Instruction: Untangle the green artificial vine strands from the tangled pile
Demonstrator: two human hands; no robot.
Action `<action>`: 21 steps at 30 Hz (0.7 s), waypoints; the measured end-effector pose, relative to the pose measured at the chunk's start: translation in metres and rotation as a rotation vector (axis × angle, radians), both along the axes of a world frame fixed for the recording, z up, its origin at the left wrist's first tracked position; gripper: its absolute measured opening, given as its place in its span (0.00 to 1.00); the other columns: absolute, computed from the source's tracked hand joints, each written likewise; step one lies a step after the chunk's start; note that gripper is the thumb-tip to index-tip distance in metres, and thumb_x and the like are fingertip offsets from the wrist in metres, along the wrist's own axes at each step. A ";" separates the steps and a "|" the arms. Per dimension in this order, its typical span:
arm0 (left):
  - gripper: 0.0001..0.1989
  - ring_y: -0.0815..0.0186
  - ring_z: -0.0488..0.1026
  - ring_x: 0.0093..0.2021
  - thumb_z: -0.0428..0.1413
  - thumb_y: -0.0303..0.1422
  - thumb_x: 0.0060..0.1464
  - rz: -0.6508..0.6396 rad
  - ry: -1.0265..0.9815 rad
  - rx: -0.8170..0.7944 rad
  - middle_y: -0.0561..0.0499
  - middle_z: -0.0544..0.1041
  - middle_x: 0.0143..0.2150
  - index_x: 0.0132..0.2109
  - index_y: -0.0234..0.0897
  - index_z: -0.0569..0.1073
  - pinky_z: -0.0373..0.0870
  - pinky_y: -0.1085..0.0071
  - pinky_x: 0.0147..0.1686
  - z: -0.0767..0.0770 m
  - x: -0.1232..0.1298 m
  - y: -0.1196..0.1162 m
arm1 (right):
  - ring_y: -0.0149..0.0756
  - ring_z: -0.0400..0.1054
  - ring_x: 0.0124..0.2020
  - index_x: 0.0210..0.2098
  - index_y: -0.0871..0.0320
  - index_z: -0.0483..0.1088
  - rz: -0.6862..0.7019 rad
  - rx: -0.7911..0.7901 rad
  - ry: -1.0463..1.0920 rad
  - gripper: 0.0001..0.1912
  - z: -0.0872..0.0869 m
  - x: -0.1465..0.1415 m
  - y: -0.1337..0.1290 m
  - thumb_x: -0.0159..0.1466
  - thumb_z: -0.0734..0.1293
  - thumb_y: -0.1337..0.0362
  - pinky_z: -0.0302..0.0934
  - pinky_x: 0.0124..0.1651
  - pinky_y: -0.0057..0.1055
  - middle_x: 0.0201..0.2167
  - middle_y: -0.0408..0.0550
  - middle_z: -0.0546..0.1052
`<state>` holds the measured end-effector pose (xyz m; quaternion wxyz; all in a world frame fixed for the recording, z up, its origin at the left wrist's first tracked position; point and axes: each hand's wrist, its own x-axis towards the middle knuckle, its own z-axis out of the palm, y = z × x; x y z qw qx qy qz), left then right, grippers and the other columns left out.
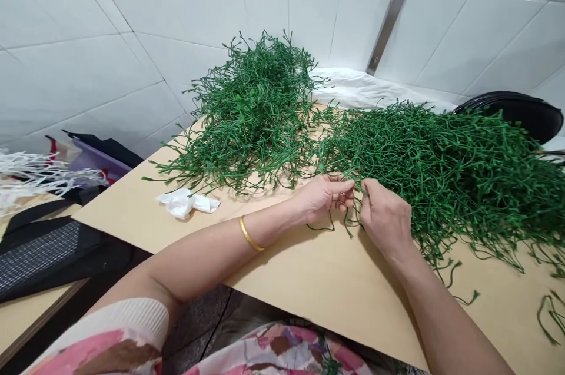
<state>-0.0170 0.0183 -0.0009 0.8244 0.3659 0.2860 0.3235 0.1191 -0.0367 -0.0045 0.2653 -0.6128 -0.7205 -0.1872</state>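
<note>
Two heaps of thin green cords with small knotted or tufted ends cover much of the table: a left heap (pixel 256 104) and a larger right heap (pixel 441 157). At the near edge between them, my left hand (pixel 326 193) pinches a few green cords (pixel 349 223), whose ends dangle below the fingers. Close beside it, my right hand (pixel 384 210) is closed with thumb and forefinger on the same cords. The fingertips of both hands almost meet. Exactly how the cords run between the fingers is too small to tell.
A crumpled white tissue (pixel 188 203) lies on the tan tabletop (pixel 282 281). Loose green cords (pixel 549 316) are at the right. White cords (pixel 44 175) and a black mesh item (pixel 39 254) sit at the left. A black round object (pixel 512 113) stands by the tiled wall.
</note>
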 end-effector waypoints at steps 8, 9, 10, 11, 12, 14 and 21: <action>0.05 0.77 0.64 0.17 0.54 0.25 0.47 0.083 -0.026 0.053 0.51 0.69 0.20 0.25 0.28 0.68 0.58 0.78 0.19 0.005 -0.005 0.010 | 0.37 0.61 0.31 0.38 0.61 0.67 0.243 -0.014 0.047 0.10 0.001 -0.003 -0.004 0.58 0.60 0.65 0.55 0.35 0.32 0.30 0.50 0.69; 0.06 0.77 0.62 0.16 0.54 0.25 0.47 0.074 -0.025 0.060 0.52 0.69 0.19 0.25 0.27 0.68 0.56 0.78 0.18 0.005 -0.006 0.011 | 0.37 0.62 0.34 0.40 0.62 0.67 0.290 0.010 0.119 0.12 0.002 -0.002 -0.005 0.57 0.61 0.65 0.57 0.37 0.32 0.33 0.51 0.68; 0.06 0.78 0.62 0.16 0.54 0.25 0.46 0.070 -0.018 0.063 0.52 0.68 0.19 0.25 0.27 0.68 0.54 0.78 0.17 0.005 -0.007 0.013 | 0.37 0.62 0.36 0.41 0.62 0.66 0.332 0.043 0.191 0.13 0.004 -0.002 -0.005 0.57 0.61 0.65 0.58 0.39 0.33 0.35 0.52 0.68; 0.05 0.78 0.61 0.16 0.54 0.25 0.46 0.069 -0.007 0.062 0.52 0.69 0.19 0.24 0.27 0.68 0.53 0.78 0.17 0.004 -0.008 0.014 | 0.38 0.63 0.38 0.42 0.62 0.66 0.360 0.079 0.253 0.14 0.005 -0.002 -0.006 0.57 0.61 0.66 0.58 0.41 0.34 0.36 0.53 0.68; 0.05 0.78 0.61 0.16 0.54 0.25 0.45 0.071 0.006 0.057 0.51 0.69 0.20 0.24 0.27 0.68 0.52 0.78 0.17 0.004 -0.008 0.015 | 0.39 0.63 0.40 0.43 0.62 0.66 0.369 0.118 0.293 0.14 0.006 -0.001 -0.005 0.57 0.61 0.67 0.58 0.43 0.35 0.38 0.54 0.68; 0.04 0.78 0.61 0.16 0.54 0.25 0.42 0.060 0.020 0.049 0.50 0.71 0.22 0.24 0.28 0.68 0.51 0.77 0.16 0.003 -0.008 0.015 | 0.40 0.62 0.43 0.43 0.60 0.67 0.325 0.170 0.317 0.13 0.006 0.000 -0.004 0.58 0.59 0.68 0.57 0.46 0.39 0.41 0.54 0.69; 0.05 0.78 0.60 0.14 0.56 0.27 0.41 -0.079 0.004 0.146 0.45 0.74 0.23 0.24 0.27 0.68 0.47 0.77 0.15 0.002 -0.008 0.013 | 0.37 0.63 0.36 0.33 0.57 0.69 0.135 -0.017 0.353 0.08 -0.003 0.008 0.006 0.61 0.58 0.65 0.55 0.40 0.36 0.30 0.47 0.74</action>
